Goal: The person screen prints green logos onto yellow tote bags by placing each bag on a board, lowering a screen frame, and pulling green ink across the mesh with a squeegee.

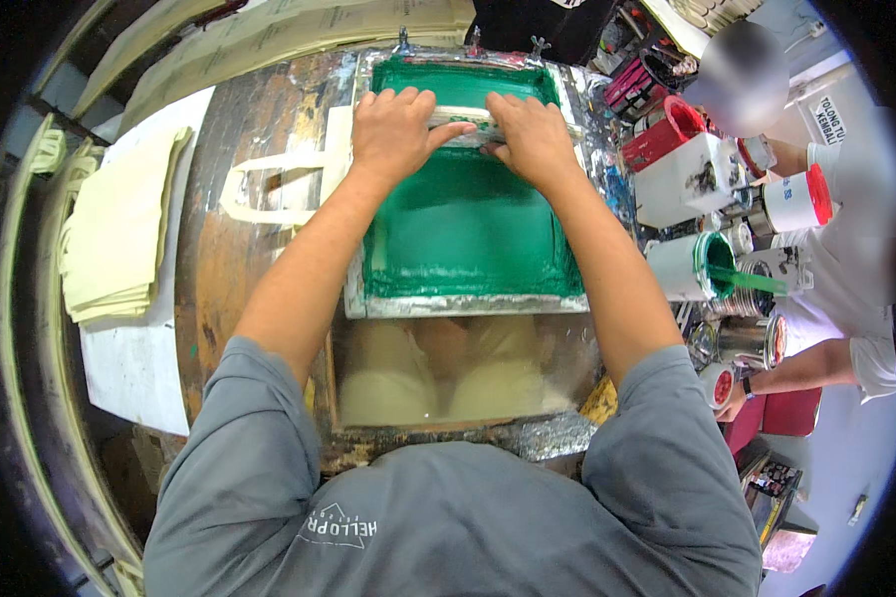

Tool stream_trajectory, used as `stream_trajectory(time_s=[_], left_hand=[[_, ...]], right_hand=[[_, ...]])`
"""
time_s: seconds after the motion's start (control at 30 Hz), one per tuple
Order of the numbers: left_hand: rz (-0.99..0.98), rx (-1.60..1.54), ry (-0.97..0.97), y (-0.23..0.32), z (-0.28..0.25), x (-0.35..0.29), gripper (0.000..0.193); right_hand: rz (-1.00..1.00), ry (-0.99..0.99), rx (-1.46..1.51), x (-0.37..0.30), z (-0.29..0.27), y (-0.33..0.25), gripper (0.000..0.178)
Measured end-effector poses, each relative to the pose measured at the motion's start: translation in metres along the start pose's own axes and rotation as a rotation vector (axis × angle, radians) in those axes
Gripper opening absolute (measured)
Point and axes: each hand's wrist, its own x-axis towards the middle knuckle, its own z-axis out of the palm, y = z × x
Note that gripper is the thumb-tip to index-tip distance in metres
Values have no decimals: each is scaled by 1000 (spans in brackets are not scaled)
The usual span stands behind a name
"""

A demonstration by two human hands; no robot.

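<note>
A screen-printing frame with a pale rim lies on the work table, its mesh covered in wet green ink. Across the far part of the mesh runs a squeegee with an ink-smeared pale handle. My left hand grips its left part, fingers curled over the top and thumb pointing inward. On the right part, my right hand holds it the same way. The squeegee's blade is hidden. From under the frame's left side sticks out a cream tote bag, its handle looped on the table.
Folded cream bags are stacked on a white sheet at left. Wing-nut clamps stand at the frame's far edge. Along the right are ink tubs, including an open green one. Another person's arm reaches toward a small can there.
</note>
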Motion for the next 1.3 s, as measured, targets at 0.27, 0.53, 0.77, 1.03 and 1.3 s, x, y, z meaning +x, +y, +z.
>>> stream_trajectory(time_s=[0.27,0.53,0.77,1.03,1.3], left_hand=[[-2,-98,-54,53,-81,-73,61],[-62,-109,-139,72,-119,-98,58],[-433,-218,-228,30,-145,-212,139],[-444,-190,-429,31,-149,-225,92],[-528,-400,-260,32,-156,-222,78]], right_hand=[[41,-93,13,-102,-40,-62,55],[50,-114,104,-130,-60,-79,43],[78,-74,-5,-147,-43,-107,56],[112,-10,134,-160,-71,-100,58],[96,127,103,-153,-84,-101,60]])
